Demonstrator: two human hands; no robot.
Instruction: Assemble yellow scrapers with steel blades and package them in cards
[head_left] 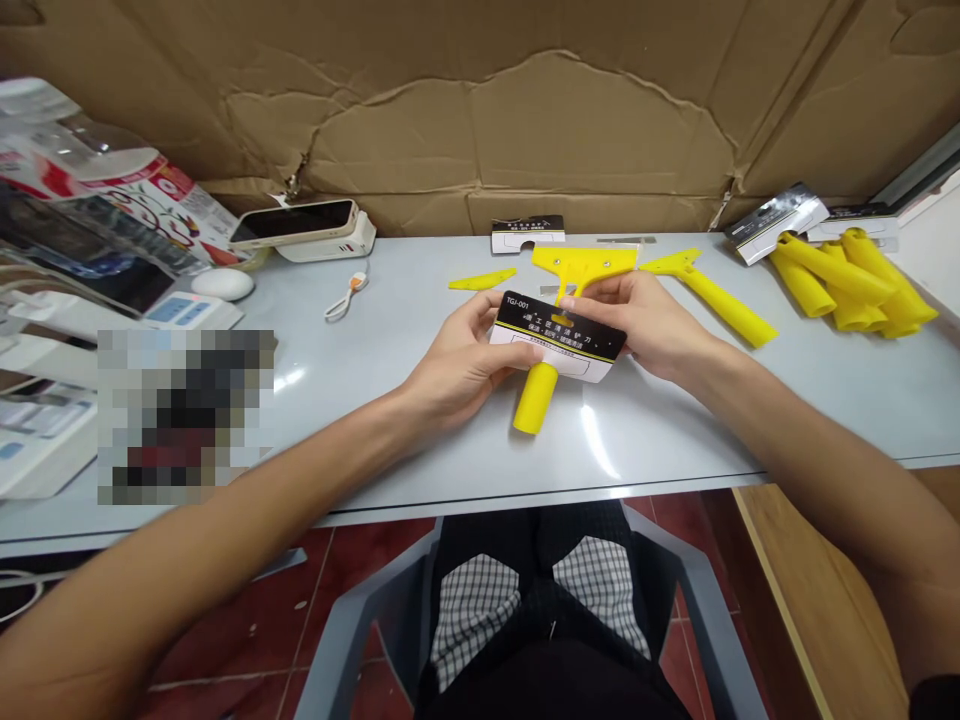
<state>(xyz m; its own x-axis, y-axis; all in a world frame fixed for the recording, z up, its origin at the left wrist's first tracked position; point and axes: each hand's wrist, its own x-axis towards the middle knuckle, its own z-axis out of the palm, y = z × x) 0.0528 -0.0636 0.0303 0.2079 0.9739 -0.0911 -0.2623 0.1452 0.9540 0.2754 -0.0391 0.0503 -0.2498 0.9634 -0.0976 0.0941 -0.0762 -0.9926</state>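
Between my hands is a yellow scraper (536,397), its wide head pointing away from me and its round handle toward me. A black-and-white card tag (562,340) printed "TGJ-001" lies across the scraper's neck. My left hand (469,355) pinches the tag and handle, thumb on top and fingers beneath. My right hand (637,320) grips the tag's right side close to the scraper's neck; some of its fingers are hidden. Just beyond my right hand lies a yellow scraper handle (731,308). Left of the scraper head rests a flat yellow piece (482,279).
Several yellow handles (855,285) are heaped at the right beside a card tag (778,222). Another tag (527,234) lies at the back. A phone (296,222), short cable (346,297), white mouse (223,284) and plastic bottle (120,170) occupy the left. Cardboard (480,120) stands behind the table.
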